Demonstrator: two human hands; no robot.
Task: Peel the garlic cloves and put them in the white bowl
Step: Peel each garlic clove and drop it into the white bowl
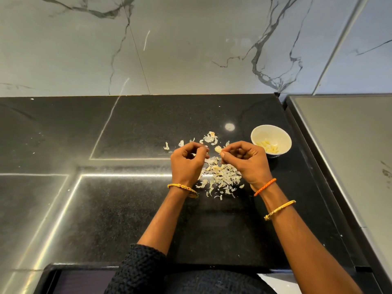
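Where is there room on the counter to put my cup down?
Bare counter lies left of the hands, and along the back by the wall. It is crowded in the middle: peels lie under the left hand and right hand, and the bowl sits right of them.

Two hands, one white bowl, one held garlic clove, three bracelets
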